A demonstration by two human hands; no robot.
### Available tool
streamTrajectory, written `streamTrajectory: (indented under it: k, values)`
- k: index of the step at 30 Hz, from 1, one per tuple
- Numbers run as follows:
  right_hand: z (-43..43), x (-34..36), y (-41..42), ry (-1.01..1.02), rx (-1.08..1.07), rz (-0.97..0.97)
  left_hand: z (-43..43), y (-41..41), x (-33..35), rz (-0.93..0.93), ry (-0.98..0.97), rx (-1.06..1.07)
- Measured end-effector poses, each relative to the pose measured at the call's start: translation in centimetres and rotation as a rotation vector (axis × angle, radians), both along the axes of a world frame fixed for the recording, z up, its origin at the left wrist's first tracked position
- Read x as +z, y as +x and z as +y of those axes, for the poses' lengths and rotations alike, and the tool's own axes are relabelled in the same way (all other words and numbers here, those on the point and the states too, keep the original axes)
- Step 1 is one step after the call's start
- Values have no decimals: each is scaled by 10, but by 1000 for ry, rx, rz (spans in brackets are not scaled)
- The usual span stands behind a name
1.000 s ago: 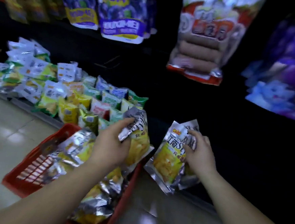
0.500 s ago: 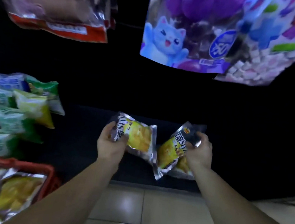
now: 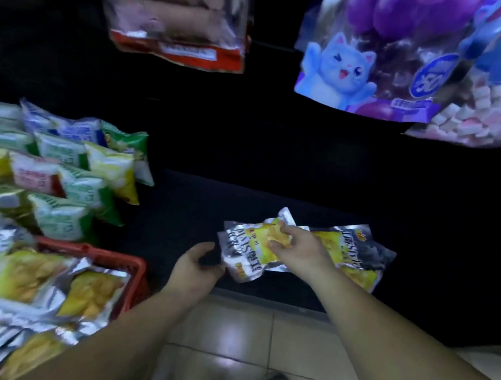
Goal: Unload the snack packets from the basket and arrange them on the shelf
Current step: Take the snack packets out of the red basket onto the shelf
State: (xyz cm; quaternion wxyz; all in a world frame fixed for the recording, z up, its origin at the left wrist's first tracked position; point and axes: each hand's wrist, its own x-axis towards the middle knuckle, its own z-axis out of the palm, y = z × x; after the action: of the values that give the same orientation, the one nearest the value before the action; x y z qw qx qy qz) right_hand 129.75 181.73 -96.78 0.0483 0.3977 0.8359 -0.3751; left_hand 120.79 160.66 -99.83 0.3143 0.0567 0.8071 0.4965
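The red basket [image 3: 112, 258] sits at the lower left, on the floor side of the shelf's front edge, and is heaped with silver-and-yellow snack packets [image 3: 26, 286] lying flat and overlapping, some spilling over its near rim.

On the dark shelf [image 3: 181, 211], close to the front edge, the right hand [image 3: 301, 250] has its thumb and fingers curled round the top packet [image 3: 250, 252], pinching it across its yellow middle; that packet is crumpled and tilted. A second packet of the same kind [image 3: 360, 258] lies flat on the shelf just right of it, partly under the right wrist.

The left hand [image 3: 198, 265] is at the top packet's near-left corner, fingers loosely curled with a dark gap between thumb and fingers and nothing in it; whether the fingertips touch the foil I cannot tell.

Towards the left end of the shelf stand rows of green, yellow and blue packets [image 3: 79, 176], leaning on one another. Above hang a red-edged sausage bag [image 3: 178, 28] and a purple bag with a blue cat [image 3: 369, 67]
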Motion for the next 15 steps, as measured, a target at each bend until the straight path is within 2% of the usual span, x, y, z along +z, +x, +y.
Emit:
streamTrajectory:
  k: [5,9,12,15]
  values:
    - [-103,21,-49,-35,284,20,-99,-3,11,113,10,37]
    - [-185,29,-77,-4,478,22,-180,2,4,160,-38,163]
    - [-238,38,-104,108,774,-114,-229,4,2,145,-142,233]
    - [-282,23,-128,69,844,-85,-270,-3,-6,197,-222,198]
